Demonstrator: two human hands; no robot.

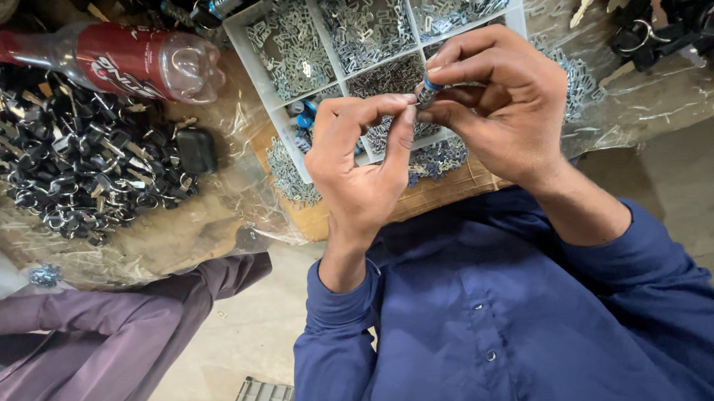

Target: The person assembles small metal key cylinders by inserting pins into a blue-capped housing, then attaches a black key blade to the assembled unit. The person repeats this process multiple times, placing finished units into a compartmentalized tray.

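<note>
Above the parts tray, both hands, left and right, pinched a small blue-tipped metal piece, seemingly mid-assembly; key pile at nine o'clock. Next called for steady alignment.

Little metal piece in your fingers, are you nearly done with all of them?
Hard to say. Looks done: the tray has small metal bits sorted into compartments. In hand: the left hand and right hand pinch one small metal piece with a blue tip. Left: probably plenty, since the tray is full and a big pile of black keys lies beside it.
</note>
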